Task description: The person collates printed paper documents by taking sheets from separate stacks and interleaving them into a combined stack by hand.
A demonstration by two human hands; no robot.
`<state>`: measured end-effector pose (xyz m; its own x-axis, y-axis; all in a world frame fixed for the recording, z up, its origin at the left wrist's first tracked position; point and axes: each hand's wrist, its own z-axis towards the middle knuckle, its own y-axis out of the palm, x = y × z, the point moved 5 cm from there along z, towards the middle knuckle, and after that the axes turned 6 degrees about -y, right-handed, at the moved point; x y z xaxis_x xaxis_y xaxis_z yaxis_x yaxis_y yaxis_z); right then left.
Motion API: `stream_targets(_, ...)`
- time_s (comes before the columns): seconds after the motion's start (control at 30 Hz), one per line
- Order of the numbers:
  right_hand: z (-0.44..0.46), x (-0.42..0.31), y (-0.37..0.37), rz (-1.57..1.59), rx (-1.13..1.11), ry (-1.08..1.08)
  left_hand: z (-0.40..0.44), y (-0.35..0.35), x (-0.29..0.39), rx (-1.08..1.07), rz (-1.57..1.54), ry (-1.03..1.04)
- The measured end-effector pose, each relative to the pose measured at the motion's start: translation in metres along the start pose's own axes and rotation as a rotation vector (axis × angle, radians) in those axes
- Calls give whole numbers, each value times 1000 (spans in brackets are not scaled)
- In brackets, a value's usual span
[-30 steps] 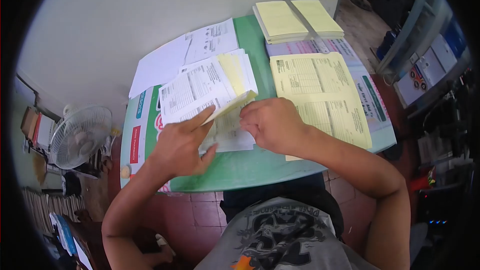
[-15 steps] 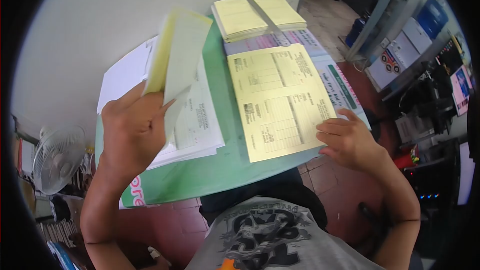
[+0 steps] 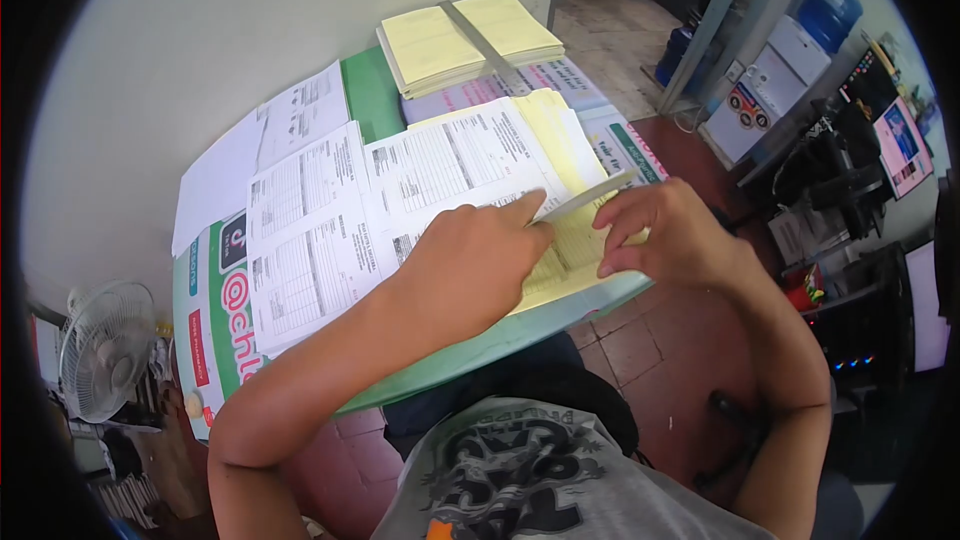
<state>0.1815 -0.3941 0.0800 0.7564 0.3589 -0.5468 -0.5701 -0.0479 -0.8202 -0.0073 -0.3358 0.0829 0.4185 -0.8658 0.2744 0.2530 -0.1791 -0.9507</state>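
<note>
My left hand [image 3: 490,255] is closed on the right side of a white printed form [image 3: 450,165], thumb and index finger at its edge. This form lies over a yellow printed form [image 3: 555,275], whose right and lower parts show beneath it. The white paper's edge curls up between my hands. My right hand [image 3: 670,230] hovers by that raised edge, fingers bent and thumb a little apart, with nothing visible between them. Left of these lies a stack of white forms [image 3: 310,240], partly behind my left forearm.
A thick yellow paper stack [image 3: 475,40] with a grey strap [image 3: 480,35] sits at the table's back. More white sheets [image 3: 265,155] lie at the far left on the green table [image 3: 370,90]. A fan [image 3: 110,350] stands left, and a water dispenser [image 3: 765,90] stands right.
My left hand has swung right from the left stack, laying white paper over the yellow form. My right hand has lifted off the yellow form's edge. The view has shifted slightly.
</note>
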Motion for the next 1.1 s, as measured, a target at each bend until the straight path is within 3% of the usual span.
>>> stream_targets(0.1,19,2,-12,119,-4,18,9,-1,-4,-10,-162,-53)
stream_targets(0.2,37,-28,-26,-252,217,-278,13,-7,-16,83,-258,-150)
stream_targets(0.23,39,-41,-26,-448,406,-438,16,-11,-23,117,-278,-219)
stream_targets(0.33,44,-87,-15,-522,724,-562,9,-42,-54,273,-431,-406)
stream_targets(0.4,51,-95,24,-315,688,-725,-11,-67,-90,579,-368,-395)
stream_targets(0.47,67,-103,70,-149,417,-769,-34,-109,-107,643,-433,-450)
stream_targets(0.53,84,-105,118,-242,295,-772,-62,-149,-119,812,-335,-435)
stream_targets(0.6,96,-103,153,-359,156,-771,-89,-183,-112,1026,-206,-284)
stream_targets(0.67,104,-101,178,-492,-6,-769,-106,-198,-99,1032,60,-287)
stream_targets(0.8,103,-112,176,-533,-66,-747,-149,-200,-68,1024,565,-290)
stream_targets(0.87,102,-114,175,-500,-44,-733,-168,-173,-74,571,863,-181)
stream_targets(0.93,101,-113,173,-477,28,-759,-168,-133,-75,536,873,-15)
stream_targets(1.0,99,-110,171,-431,65,-784,-171,-99,-88,522,610,17)
stream_targets(1.1,104,-104,165,-305,79,-775,-184,-55,-97,391,538,-83)
